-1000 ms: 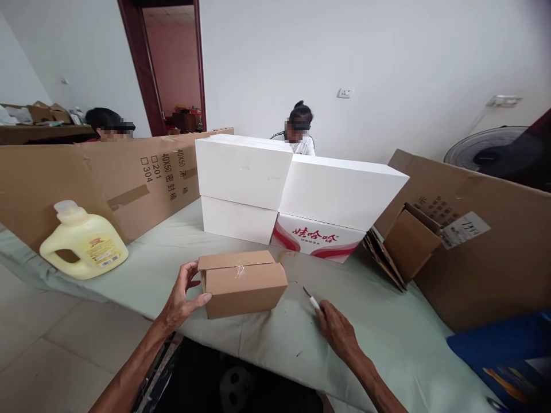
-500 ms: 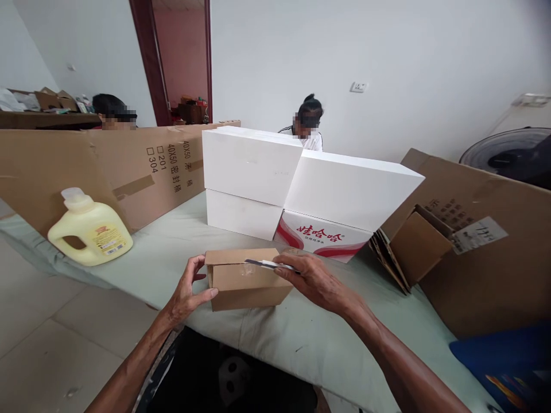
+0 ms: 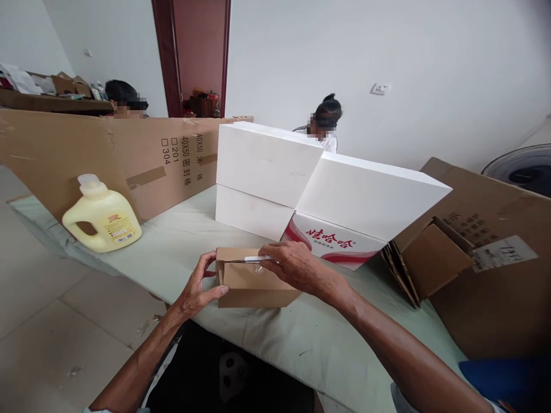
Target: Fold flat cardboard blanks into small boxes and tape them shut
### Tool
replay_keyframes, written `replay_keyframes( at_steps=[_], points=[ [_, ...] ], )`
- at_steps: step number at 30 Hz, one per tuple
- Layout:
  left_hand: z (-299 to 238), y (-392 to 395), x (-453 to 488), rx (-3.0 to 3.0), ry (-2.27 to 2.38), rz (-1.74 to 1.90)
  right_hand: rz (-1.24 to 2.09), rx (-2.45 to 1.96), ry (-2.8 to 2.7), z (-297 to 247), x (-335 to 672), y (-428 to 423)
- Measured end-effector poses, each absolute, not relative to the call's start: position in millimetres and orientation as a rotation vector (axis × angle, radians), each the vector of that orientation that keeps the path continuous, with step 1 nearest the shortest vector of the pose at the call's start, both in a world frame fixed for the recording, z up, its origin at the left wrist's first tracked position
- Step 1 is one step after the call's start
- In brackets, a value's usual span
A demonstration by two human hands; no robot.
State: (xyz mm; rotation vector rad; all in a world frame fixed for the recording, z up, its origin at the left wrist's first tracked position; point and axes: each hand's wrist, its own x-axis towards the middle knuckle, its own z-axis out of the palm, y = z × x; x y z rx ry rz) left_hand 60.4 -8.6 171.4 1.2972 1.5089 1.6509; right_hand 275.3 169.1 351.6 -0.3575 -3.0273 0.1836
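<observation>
A small brown cardboard box (image 3: 258, 295) sits at the near edge of the cloth-covered table. My left hand (image 3: 200, 289) grips its left end, thumb on the near side and fingers round the far corner. My right hand (image 3: 293, 265) is closed on a slim utility knife (image 3: 256, 259) with a white body, held along the seam in the box's top. The blade's tip cannot be made out clearly against the dark gap. A strip of clear tape shows on the top beside the knife, and the seam gapes slightly at the left.
White boxes (image 3: 267, 163) and a red-and-white printed carton (image 3: 327, 244) stand behind. A yellow detergent jug (image 3: 103, 215) is at left, before a large cardboard panel (image 3: 150, 155). Folded cardboard (image 3: 439, 261) leans at right. Two people sit beyond the boxes.
My right hand has moved left along the top of the box, bringing the knife to the seam. The seam's left end looks wider apart. My left hand keeps its hold; the view has shifted.
</observation>
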Motion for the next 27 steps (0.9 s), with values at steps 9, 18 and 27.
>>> replay_keyframes(
  at_steps=[9, 18, 27],
  points=[
    [169, -8, 59, 1.271, 1.527, 1.665, -0.449, -0.358, -3.166, 369, 249, 148],
    [164, -10, 56, 1.277, 1.566, 1.641, -0.751, -0.330, -3.242, 395, 251, 156],
    [165, -9, 52, 1.300, 1.598, 1.636, -0.716, -0.348, -3.219, 389, 274, 175]
  ],
)
